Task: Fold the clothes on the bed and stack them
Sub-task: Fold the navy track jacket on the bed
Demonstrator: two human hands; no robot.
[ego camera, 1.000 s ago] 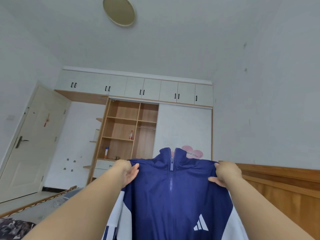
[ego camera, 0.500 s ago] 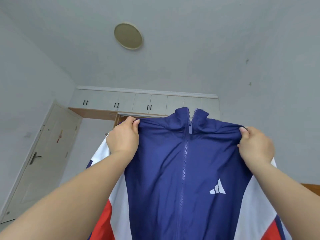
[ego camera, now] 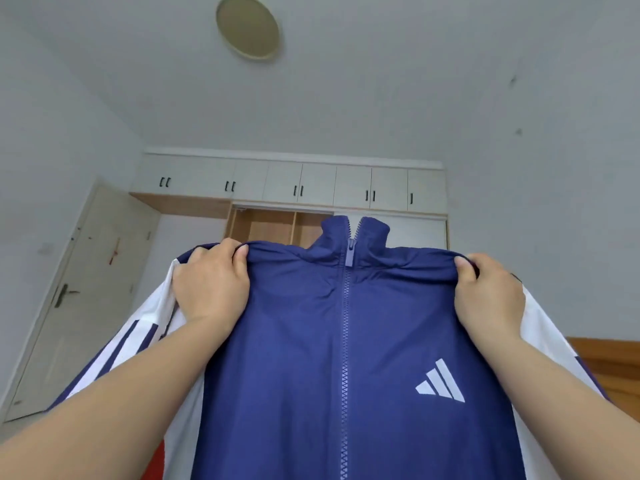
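Observation:
A navy zip-up track jacket with white and red side panels and striped sleeves hangs in the air in front of me, its front facing me and the zip done up to the collar. My left hand grips its left shoulder seam. At the other shoulder, my right hand grips the seam in the same way. The jacket is stretched flat between both hands. The bed and the other clothes are out of view.
Straight ahead stands a wardrobe with white upper cabinets and open wooden shelves. A white door is at the left. A wooden headboard shows at the lower right. A round ceiling lamp hangs overhead.
Both hands lifted the jacket higher a second ago, then brought it slightly lower and closer. My view tilted up towards the ceiling. The grip on both shoulders stays the same.

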